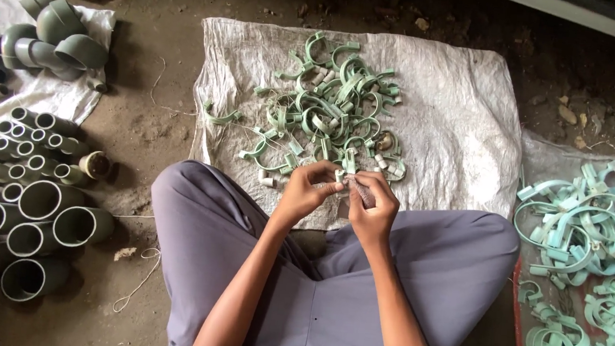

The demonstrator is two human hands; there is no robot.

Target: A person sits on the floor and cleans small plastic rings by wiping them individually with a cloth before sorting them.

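Note:
I sit cross-legged on the ground in grey trousers. My left hand (pixel 307 189) pinches a small pale green plastic piece (pixel 338 175) at the fingertips. My right hand (pixel 371 204) is closed around a small brownish ribbed tool (pixel 362 191) that touches the same piece. Both hands meet just above the near edge of a white woven sack (pixel 459 134) spread on the dirt. A heap of pale green curved pipe clips (pixel 328 108) lies on that sack right beyond my fingers.
Grey pipe elbows (pixel 56 40) and several short pipe couplings (pixel 24 193) lie at the left on another sack and the dirt. At the right, more pale green clips (pixel 584 227) are piled on a plastic sheet. Loose string (pixel 138 284) lies by my left knee.

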